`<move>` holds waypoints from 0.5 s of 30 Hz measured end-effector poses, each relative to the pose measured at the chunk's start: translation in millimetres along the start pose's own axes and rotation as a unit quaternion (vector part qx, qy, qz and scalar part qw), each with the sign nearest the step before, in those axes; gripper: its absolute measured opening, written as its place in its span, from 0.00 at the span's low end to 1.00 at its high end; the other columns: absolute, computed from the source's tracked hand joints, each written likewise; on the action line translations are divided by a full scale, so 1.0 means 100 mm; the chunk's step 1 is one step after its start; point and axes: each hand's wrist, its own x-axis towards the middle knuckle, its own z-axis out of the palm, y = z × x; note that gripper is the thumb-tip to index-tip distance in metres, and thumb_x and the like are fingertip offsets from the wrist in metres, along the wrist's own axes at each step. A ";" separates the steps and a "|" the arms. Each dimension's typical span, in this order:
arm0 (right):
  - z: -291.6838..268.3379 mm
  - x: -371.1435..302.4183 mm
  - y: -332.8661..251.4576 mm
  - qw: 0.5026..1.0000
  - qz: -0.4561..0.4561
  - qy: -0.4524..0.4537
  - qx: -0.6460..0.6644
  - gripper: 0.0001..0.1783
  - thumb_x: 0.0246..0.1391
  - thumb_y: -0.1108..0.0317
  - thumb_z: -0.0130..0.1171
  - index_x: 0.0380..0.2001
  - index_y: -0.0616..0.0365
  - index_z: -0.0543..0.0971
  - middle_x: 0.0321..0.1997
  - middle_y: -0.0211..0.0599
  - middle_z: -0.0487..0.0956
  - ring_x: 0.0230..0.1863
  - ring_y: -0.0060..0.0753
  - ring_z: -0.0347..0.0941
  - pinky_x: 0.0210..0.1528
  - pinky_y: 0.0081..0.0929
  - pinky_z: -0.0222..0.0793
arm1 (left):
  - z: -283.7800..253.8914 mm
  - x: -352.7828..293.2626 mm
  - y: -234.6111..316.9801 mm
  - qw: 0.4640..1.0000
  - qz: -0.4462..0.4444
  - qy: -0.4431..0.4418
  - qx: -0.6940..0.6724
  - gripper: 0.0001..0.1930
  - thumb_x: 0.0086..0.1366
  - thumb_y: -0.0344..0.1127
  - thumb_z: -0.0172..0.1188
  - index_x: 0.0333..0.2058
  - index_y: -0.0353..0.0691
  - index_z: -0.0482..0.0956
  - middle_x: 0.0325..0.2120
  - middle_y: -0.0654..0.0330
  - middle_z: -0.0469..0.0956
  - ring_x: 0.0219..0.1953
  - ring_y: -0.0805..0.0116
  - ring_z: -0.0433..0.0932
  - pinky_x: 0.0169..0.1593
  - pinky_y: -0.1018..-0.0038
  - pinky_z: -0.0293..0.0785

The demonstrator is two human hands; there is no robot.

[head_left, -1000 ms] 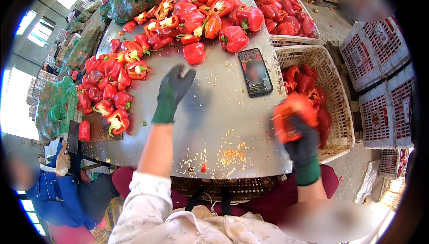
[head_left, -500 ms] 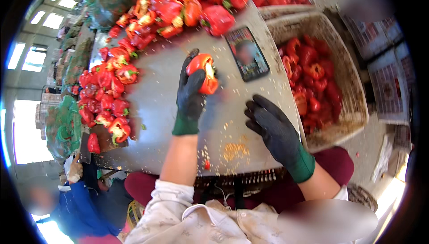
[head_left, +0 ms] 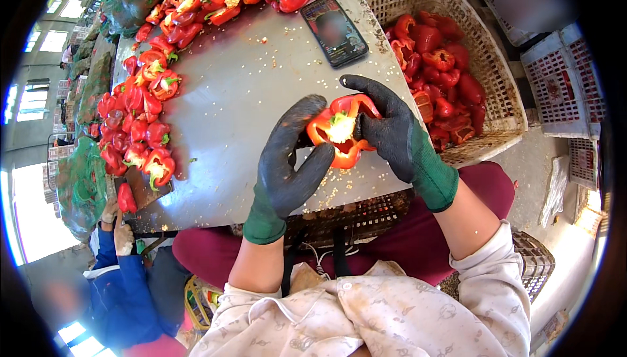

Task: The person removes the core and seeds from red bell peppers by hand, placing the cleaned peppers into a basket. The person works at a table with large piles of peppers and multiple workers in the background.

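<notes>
An opened red bell pepper [head_left: 340,131] is held between my two gloved hands, above the near part of the metal table [head_left: 241,109]. Its pale core and seeds face up. My left hand [head_left: 291,154] grips it from the left, with the thumb at its lower edge. From the right, my right hand [head_left: 390,128] has its thumb pressed at the pepper's opening; the forefinger stretches out above. Both gloves are black with green cuffs. Loose seeds lie on the metal beneath the hands.
Red peppers [head_left: 137,128] line the table's left and far edges. A phone [head_left: 334,30] lies at the far right of the table. Beyond the right edge stands a crate [head_left: 509,112] of opened peppers. At lower left, a person in a blue sleeve [head_left: 134,292] works at the table corner.
My left hand has brought the pepper nearer to me and to the right. My right hand, empty before, has moved up and now grips the pepper too.
</notes>
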 end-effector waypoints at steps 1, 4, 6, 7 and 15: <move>-0.01 0.02 0.06 0.998 -0.037 0.002 -0.059 0.29 0.58 0.78 0.56 0.65 0.60 0.68 0.55 0.36 0.78 0.53 0.26 0.74 0.58 0.26 0.71 | -0.01 0.00 0.02 0.996 -0.009 -0.004 0.085 0.30 0.58 0.27 0.69 0.59 0.34 0.71 0.59 0.45 0.72 0.60 0.54 0.74 0.59 0.64 0.73; -0.06 0.08 0.26 0.966 -0.117 0.014 -0.232 0.30 0.54 0.81 0.54 0.63 0.59 0.70 0.52 0.38 0.79 0.50 0.27 0.75 0.55 0.27 0.72 | 0.05 0.04 0.15 0.947 0.062 -0.017 0.315 0.23 0.59 0.35 0.68 0.53 0.37 0.77 0.49 0.46 0.79 0.48 0.49 0.81 0.51 0.62 0.78; -0.03 0.04 0.29 0.932 -0.129 0.034 -0.337 0.29 0.53 0.82 0.54 0.61 0.59 0.72 0.50 0.39 0.80 0.48 0.27 0.76 0.54 0.28 0.73 | 0.10 0.04 0.26 0.896 0.007 -0.086 0.435 0.27 0.60 0.42 0.67 0.56 0.39 0.75 0.46 0.48 0.79 0.45 0.49 0.81 0.48 0.60 0.79; -0.02 0.02 0.30 0.932 -0.128 0.035 -0.337 0.26 0.55 0.80 0.55 0.59 0.58 0.74 0.48 0.42 0.81 0.47 0.28 0.76 0.54 0.28 0.73 | 0.12 0.03 0.25 0.869 0.024 -0.105 0.483 0.31 0.58 0.46 0.67 0.57 0.39 0.72 0.42 0.51 0.80 0.41 0.52 0.82 0.42 0.59 0.78; 0.02 0.02 0.02 0.991 0.030 -0.053 -0.123 0.25 0.60 0.67 0.60 0.59 0.64 0.73 0.51 0.37 0.79 0.49 0.27 0.75 0.52 0.27 0.73 | 0.11 0.06 0.15 0.808 -0.011 -0.103 0.580 0.20 0.55 0.41 0.66 0.44 0.41 0.74 0.31 0.56 0.80 0.30 0.54 0.82 0.31 0.62 0.77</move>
